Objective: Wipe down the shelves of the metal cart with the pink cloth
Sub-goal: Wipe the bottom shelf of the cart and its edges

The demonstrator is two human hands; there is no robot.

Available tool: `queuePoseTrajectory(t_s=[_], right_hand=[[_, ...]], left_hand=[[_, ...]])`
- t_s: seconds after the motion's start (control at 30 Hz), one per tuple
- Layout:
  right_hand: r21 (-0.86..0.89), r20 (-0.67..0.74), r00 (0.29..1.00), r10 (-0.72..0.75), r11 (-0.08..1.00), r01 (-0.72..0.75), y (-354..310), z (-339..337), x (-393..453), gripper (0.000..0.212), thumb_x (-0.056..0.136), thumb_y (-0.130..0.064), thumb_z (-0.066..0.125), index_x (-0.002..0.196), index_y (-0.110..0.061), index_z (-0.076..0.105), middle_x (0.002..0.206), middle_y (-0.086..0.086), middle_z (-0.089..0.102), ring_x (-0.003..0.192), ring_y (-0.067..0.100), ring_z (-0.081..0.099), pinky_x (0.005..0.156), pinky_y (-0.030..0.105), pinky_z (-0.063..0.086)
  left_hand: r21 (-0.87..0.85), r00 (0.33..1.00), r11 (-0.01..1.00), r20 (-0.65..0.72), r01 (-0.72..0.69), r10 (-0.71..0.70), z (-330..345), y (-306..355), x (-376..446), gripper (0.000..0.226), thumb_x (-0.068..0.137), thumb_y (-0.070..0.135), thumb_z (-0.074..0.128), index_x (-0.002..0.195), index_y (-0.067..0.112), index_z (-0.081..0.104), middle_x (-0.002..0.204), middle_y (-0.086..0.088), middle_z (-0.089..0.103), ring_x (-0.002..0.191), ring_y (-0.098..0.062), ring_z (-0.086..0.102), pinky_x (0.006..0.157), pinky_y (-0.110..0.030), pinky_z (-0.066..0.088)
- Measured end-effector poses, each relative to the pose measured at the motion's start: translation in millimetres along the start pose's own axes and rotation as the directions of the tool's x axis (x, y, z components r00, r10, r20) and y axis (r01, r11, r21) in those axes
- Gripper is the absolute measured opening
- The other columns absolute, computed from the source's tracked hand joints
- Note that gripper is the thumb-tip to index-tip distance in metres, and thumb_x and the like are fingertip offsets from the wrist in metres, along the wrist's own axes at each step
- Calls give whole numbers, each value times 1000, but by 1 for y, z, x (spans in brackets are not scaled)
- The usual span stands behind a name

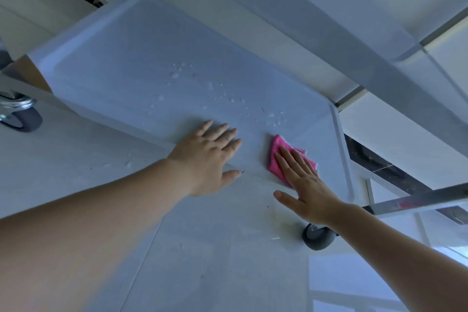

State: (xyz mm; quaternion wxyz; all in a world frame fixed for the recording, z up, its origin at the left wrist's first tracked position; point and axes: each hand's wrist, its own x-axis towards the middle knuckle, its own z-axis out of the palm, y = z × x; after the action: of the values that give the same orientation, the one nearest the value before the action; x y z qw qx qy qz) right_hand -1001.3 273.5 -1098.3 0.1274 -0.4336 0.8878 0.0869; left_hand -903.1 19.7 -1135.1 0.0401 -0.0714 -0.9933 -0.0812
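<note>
Fingers (295, 159) of my right hand (307, 187) are pressing flat on the pink cloth (277, 159); my left hand (210, 157) is resting, fingers straight, on the shelf (126, 63). Water drops (215, 94) are lying ahead, so I may be smearing them.

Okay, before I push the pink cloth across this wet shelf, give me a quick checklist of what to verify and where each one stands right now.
1. Cloth under the wiping hand: ok. The right hand presses flat on the pink cloth.
2. Cloth on the shelf: ok. It lies on the lower shelf, near its front edge.
3. Bracing: ok. The left hand rests open on the shelf's front edge.
4. Droplets wiped: not ok. Water droplets lie beyond the cloth.
5. Path to droplets: ok. Nothing lies between.
6. Cart wheels locked: cannot tell.
</note>
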Motion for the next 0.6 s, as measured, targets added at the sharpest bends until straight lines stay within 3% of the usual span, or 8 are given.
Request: queuePoseTrajectory(t_s=[0.17, 0.27, 0.5, 0.6], right_hand=[[32, 1, 997, -78, 996, 78, 6, -8, 15, 72, 84, -73, 8, 143, -40, -17, 155, -12, -19, 141, 9, -22, 116, 37, -9], [17, -23, 997, -70, 997, 70, 24, -11, 43, 70, 86, -68, 4, 145, -35, -14, 156, -8, -19, 142, 10, -20, 116, 36, -10], [103, -50, 993, 107, 989, -102, 82, -25, 124, 71, 84, -65, 7, 146, -31, -2, 157, -6, -10, 144, 14, -10, 118, 47, -1], [71, -68, 986, 150, 987, -145, 103, -31, 149, 59, 95, -52, 15, 147, -31, 0, 156, -8, -10, 144, 11, -10, 115, 33, -10]], left_hand=[[49, 999, 999, -45, -4, 7, 0, 3, 0, 77, 88, 62, 11, 146, 13, -1, 157, -7, -4, 143, -21, -11, 116, -42, -8], [50, 1000, 999, -13, -8, 9, 0, 0, 1, 75, 89, 59, 10, 146, 12, -6, 157, -6, -10, 143, -19, -13, 116, -39, -10], [129, 996, 989, -73, 66, -57, -8, -11, -9, 73, 84, 53, -6, 145, 13, -11, 155, -3, -17, 141, -16, -18, 111, -37, -19], [108, 991, 988, -77, 115, -107, -10, -14, -14, 73, 84, 53, -7, 144, 14, -11, 154, -2, -18, 141, -16, -20, 110, -37, -20]])
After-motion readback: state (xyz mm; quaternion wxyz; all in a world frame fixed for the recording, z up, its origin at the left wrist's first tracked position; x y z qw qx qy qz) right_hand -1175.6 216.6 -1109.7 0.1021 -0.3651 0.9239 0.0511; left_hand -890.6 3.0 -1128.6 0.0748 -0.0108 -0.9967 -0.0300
